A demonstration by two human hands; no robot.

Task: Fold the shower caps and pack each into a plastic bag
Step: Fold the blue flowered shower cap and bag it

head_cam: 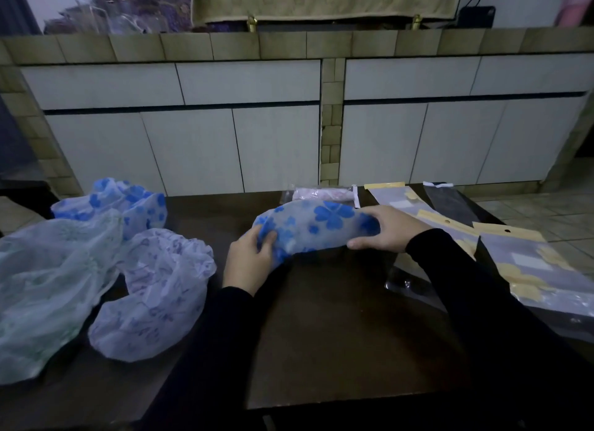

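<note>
A folded shower cap with blue flowers (316, 226) is held just above the dark table (321, 334), stretched into a long curved strip. My left hand (249, 260) grips its left end with curled fingers. My right hand (390, 229) holds its right end, thumb underneath. Flat plastic bags with yellow header strips (527, 263) lie to the right of my right arm. A packed pink cap in a bag (321, 194) rests at the table's far edge.
Loose caps are heaped on the left: a blue-flowered one (128, 202), a pale green one (41, 286) and a white one with purple print (157, 289). A tiled counter with white cabinet doors (225, 125) stands close behind the table.
</note>
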